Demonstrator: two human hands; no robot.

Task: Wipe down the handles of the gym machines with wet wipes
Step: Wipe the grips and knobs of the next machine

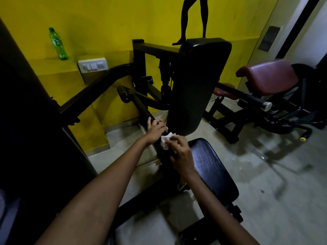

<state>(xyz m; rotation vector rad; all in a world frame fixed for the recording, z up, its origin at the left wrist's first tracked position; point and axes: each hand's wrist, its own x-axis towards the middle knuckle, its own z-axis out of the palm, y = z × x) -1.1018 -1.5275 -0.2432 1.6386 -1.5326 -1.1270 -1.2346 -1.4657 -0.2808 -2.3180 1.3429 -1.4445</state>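
While both hands work mid-frame, one black machine handle bar (141,105) gets its wipe-down.

Largest first: a single rigid steel bar, fixed, slanting from centre left down to frame centre, best steadied where the left hand (155,129) curls its fingers round it; then two hands; then one wet wipe (166,141), soft, limp, light, likely tearable, bunched just below, pinched in the right hand (180,152) fingers against the bar.

Black back pad (196,85) just right of hands; bare floor (265,174) beyond.
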